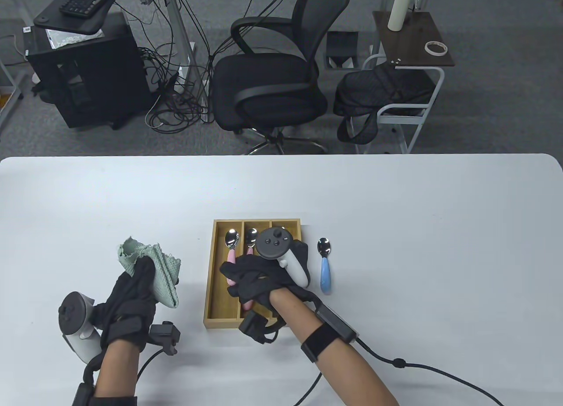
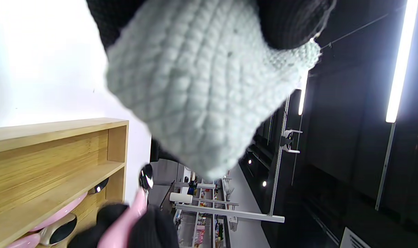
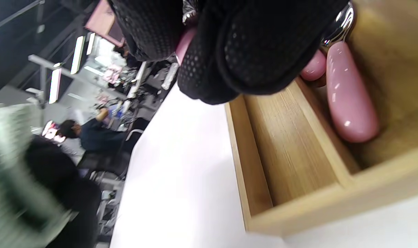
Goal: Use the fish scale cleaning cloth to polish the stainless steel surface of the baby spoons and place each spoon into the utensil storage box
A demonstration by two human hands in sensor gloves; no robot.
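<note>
Gripping a pink spoon [image 1: 230, 260] over the box's [image 1: 210, 291] left slot with right hand [image 1: 259, 278]; clutching green cloth [image 1: 165, 274] in left hand [image 1: 127, 305], just left of box.

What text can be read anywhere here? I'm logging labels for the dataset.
None can be read.
The sticker by the black cabinet is too small to read.
The sign at the left wrist view's lower right is too blurred.
The box, spoons and cloth show none.

Two spoons [image 1: 230, 247] lie in the box [image 1: 210, 287]; another spoon [image 1: 324, 265] lies just right of it.
</note>
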